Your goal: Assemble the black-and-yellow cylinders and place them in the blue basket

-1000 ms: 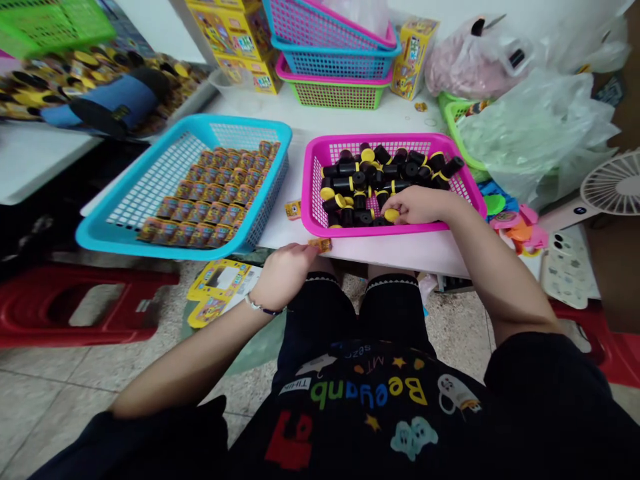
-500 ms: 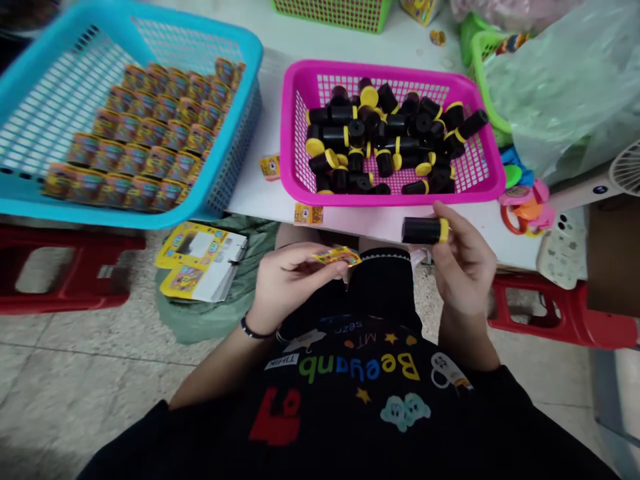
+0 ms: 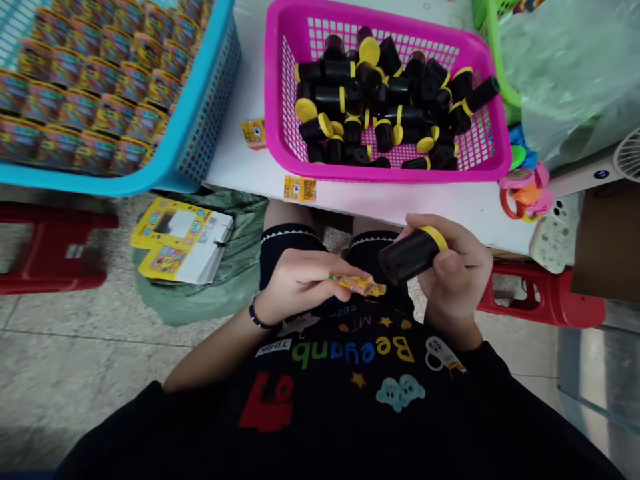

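Note:
Between the thumb and fingers of my left hand [image 3: 310, 280] is a small yellow printed card sleeve [image 3: 357, 285], seen nearly edge-on. My right hand [image 3: 453, 273] grips a black canister with a yellow lid [image 3: 413, 255] by its lidded end, its black base pointing left toward the sleeve. The two things are close together but apart, above my lap. Beyond them on the table is a pink basket [image 3: 380, 175] with many black, yellow-lidded canisters [image 3: 335, 100] lying in a jumble.
At the left, a blue basket [image 3: 185, 157] holds rows of printed yellow-rimmed packs [image 3: 97, 113]. Small yellow cards [image 3: 300, 189] lie by the pink basket. Flat printed cartons [image 3: 183, 240] rest on a green bag [image 3: 240, 267]. Red stools [image 3: 550, 297], a phone [image 3: 555, 233] and a white fan [image 3: 595, 175] are nearby.
My right hand has brought the canister down and nearer to the left hand, tilting its base toward me. The sleeve has shifted slightly right and down. The view has moved closer to the lap.

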Available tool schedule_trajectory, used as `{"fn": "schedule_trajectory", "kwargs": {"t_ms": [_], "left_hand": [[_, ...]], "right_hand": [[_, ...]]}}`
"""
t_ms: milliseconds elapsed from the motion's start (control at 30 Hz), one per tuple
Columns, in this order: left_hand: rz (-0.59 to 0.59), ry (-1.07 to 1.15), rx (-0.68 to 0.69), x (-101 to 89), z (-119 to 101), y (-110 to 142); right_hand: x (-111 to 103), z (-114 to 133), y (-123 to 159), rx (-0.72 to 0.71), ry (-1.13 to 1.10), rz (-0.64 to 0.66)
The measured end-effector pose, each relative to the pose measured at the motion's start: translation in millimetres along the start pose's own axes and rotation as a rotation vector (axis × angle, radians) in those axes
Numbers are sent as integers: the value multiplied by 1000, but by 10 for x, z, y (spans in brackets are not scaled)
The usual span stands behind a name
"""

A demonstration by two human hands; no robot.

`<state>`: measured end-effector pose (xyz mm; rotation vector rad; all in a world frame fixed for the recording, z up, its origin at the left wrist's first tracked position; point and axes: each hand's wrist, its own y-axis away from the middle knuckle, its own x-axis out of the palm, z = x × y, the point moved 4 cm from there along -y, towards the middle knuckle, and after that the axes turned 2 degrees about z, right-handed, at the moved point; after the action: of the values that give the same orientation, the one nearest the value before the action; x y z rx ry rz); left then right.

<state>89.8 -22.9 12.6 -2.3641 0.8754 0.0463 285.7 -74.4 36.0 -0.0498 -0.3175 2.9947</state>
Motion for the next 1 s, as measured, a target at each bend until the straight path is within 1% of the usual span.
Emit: {"fn": "schedule_trajectory", "kwargs": {"t_ms": [100, 200, 267, 400, 467, 567, 667, 733, 833, 933, 1000], "left_hand": [[-15, 37, 56, 21, -4, 2], [-30, 37, 38, 27, 44, 43], [-37, 45, -5, 16, 78, 75], [-10, 46, -164, 2, 128, 109], [-19, 36, -195, 0, 132, 120], [-117, 64, -170, -16, 138, 148], [-199, 83, -111, -35, 148, 180], [-203, 33, -84, -46, 143, 188], [-191, -63, -110, -76, 130, 177], [-179, -106, -123, -104, 91, 146], [-175, -125, -127, -111, 69, 128]], "right_hand": [[36, 89, 17, -87, -51, 88], [73, 117, 15, -126, -91, 143], [91, 113, 14, -107, -63, 124], [118, 96, 19, -22, 32, 63], [134, 98, 15, -23, 44, 62], [151, 92, -6, -31, 105, 53], [167, 63, -29, 11, 189, 53], [179, 43, -43, 41, 195, 66], [192, 7, -68, 65, 136, 98], [197, -45, -103, 52, 98, 145], [198, -91, -124, 40, 119, 175]]}}
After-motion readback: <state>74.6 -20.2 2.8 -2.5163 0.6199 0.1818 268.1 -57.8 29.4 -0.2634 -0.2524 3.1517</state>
